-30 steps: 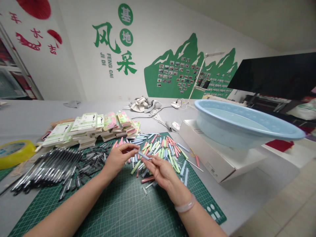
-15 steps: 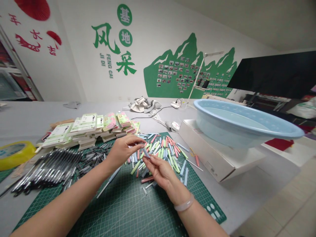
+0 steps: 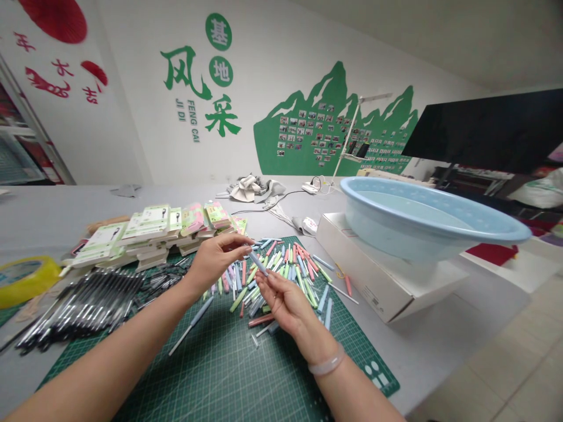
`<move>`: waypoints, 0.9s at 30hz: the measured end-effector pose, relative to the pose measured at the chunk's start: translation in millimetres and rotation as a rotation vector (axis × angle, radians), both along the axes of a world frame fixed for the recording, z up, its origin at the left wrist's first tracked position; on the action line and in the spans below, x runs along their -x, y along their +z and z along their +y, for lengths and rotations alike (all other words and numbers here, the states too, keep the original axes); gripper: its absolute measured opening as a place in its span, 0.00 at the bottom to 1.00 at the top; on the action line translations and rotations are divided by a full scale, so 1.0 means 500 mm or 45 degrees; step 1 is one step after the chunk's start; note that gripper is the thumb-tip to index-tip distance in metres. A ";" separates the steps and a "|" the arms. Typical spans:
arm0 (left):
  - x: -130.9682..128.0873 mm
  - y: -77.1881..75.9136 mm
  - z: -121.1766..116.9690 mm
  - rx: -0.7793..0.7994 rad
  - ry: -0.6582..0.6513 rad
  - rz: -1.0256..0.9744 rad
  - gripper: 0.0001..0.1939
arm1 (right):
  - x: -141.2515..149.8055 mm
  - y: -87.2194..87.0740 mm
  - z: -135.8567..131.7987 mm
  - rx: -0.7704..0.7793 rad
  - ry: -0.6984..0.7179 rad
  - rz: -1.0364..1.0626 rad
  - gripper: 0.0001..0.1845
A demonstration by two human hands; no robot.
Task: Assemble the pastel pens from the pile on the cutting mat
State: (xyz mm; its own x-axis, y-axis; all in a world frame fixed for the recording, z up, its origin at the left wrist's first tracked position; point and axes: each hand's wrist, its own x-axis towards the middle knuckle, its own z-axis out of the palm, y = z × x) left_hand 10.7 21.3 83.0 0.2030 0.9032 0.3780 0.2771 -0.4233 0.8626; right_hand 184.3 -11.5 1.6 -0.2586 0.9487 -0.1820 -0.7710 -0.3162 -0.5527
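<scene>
A pale blue pen barrel (image 3: 257, 262) is held at a slant between my two hands over the mat. My left hand (image 3: 222, 257) pinches its upper end with thumb and fingertips. My right hand (image 3: 288, 302), with a bracelet at the wrist, grips the lower end. Just behind and below them lies a loose heap of blue, green, pink and white pen parts (image 3: 302, 271). A blue pen piece with a white refill (image 3: 192, 324) rests on the green cutting mat (image 3: 211, 381), under my left forearm. A small clear piece (image 3: 255, 341) lies near my right hand.
Black pens (image 3: 83, 308) lie in a row at left, beside a yellow tape roll (image 3: 26, 278). Stacked small boxes (image 3: 145, 228) stand behind them. At right, a blue basin (image 3: 409, 225) sits on a white carton (image 3: 378, 281). Crumpled cloth (image 3: 250, 187) and a cable lie farther back.
My left hand has drawn slightly up and left, and more of the blue barrel shows between my hands. The whole view has shifted a little.
</scene>
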 end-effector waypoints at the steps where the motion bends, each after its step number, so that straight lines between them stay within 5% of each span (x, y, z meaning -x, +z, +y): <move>1: -0.001 -0.001 0.000 0.017 0.007 -0.024 0.16 | -0.001 0.000 -0.001 -0.005 0.017 -0.008 0.12; 18: 0.026 -0.014 0.000 0.190 0.070 -0.374 0.16 | -0.003 0.001 -0.003 0.002 0.023 -0.006 0.12; 27: 0.015 -0.029 0.002 0.227 0.046 -0.361 0.15 | 0.002 0.005 -0.008 0.005 -0.035 -0.125 0.12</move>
